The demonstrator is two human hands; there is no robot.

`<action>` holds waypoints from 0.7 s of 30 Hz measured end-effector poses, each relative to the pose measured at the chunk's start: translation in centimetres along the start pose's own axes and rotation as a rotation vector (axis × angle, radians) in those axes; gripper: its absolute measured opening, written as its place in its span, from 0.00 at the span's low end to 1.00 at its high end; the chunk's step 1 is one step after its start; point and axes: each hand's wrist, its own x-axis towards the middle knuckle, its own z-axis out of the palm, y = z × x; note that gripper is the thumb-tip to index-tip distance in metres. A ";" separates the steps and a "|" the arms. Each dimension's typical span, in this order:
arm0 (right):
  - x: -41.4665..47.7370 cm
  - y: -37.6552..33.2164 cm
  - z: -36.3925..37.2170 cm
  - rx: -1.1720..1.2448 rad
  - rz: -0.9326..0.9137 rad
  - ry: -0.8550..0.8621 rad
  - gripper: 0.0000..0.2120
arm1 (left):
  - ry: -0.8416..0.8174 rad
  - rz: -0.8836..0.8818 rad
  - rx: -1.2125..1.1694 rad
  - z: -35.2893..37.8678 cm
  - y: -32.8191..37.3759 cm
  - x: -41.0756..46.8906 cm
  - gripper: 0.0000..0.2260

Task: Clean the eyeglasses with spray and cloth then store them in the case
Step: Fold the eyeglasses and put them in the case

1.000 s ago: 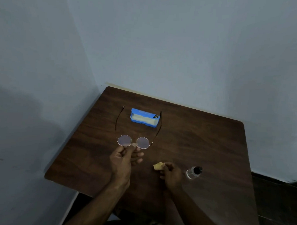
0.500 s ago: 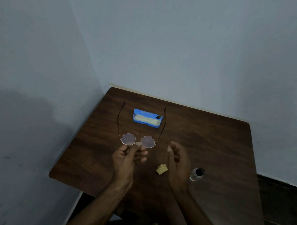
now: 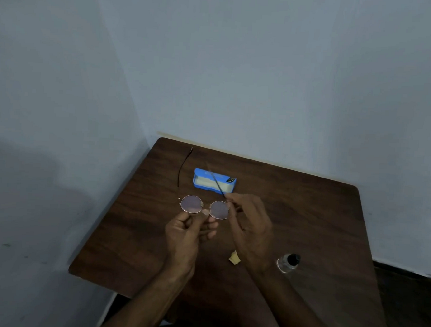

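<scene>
Left grip [image 3: 186, 232], right grip [image 3: 250, 229] pinch eyeglasses [image 3: 191, 203]; temple [image 3: 215, 180] blurred.

A dark wood-grain table [image 3: 306, 216] is standing with its far-left corner tucked where two pale blue-grey walls [image 3: 263, 66] are meeting. Dark floor [image 3: 405, 307] is showing beyond the table's right edge.

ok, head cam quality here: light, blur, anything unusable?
Head view: dim, underexposed, bluish cast; no glare on the round gold-rimmed eyeglasses. Head view: their right temple is motion-blurred across the open blue plastic case, above the right hand pinching the hinge; the left hand reads sharp. Head view: soft shadow on the left wall; the small clear spray bottle looks soft, low-contrast.
</scene>
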 end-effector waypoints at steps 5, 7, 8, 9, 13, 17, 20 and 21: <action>1.1 -1.5 0.5 -0.077 -0.162 -0.174 0.16 | -0.050 0.059 0.028 -0.4 1.4 0.6 0.10; 1.6 -1.6 0.7 -0.092 -0.192 -0.199 0.16 | -0.054 0.073 0.037 -0.7 2.0 0.9 0.08; 1.8 -1.7 1.0 -0.112 -0.215 -0.203 0.16 | -0.059 0.075 0.036 -0.9 2.2 1.1 0.06; 2.0 -1.7 1.2 -0.138 -0.242 -0.211 0.16 | -0.065 0.075 0.032 -1.1 2.4 1.3 0.05; 2.1 -1.5 2.4 -0.199 -0.299 -0.252 0.11 | -0.063 0.068 0.029 -2.2 2.9 2.3 0.03; 3.6 -2.7 3.0 -0.190 -0.329 -0.151 0.14 | -0.063 0.027 -0.020 -3.0 3.2 3.3 0.06; 6.5 -4.8 3.6 -0.208 -0.421 -0.087 0.21 | -0.066 0.006 -0.040 -3.4 3.4 3.6 0.06; 7.6 -5.5 3.6 -0.252 -0.454 -0.105 0.24 | -0.067 -0.003 -0.040 -3.5 3.5 3.6 0.06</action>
